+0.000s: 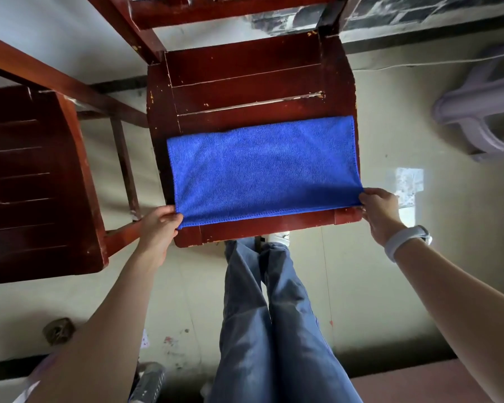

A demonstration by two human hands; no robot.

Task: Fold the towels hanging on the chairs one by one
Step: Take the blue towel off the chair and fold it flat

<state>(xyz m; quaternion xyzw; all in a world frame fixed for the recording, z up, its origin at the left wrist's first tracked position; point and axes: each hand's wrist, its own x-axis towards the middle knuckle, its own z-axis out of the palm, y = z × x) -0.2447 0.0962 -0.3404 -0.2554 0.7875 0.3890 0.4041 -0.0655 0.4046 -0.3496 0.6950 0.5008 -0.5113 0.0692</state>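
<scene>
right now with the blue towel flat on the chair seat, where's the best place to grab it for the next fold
Take the blue towel by its two near corners, from the seat's front edge, where the left hand and right hand already pinch it. It lies flat as a wide rectangle on the chair, so lifting both corners together likely keeps the edge straight.

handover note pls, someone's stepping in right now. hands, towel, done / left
Left hand: pinches the near left corner of the blue towel.
Right hand: pinches the near right corner.
Towel: lies flat as a wide rectangle on the seat of the middle wooden chair, its near edge along the seat's front edge.
Done: towel is off the chair back and spread on the seat; it looks folded at least once, though layers cannot be counted.
Left: likely further folds on this towel. The second chair to the left shows no towel in view.
</scene>
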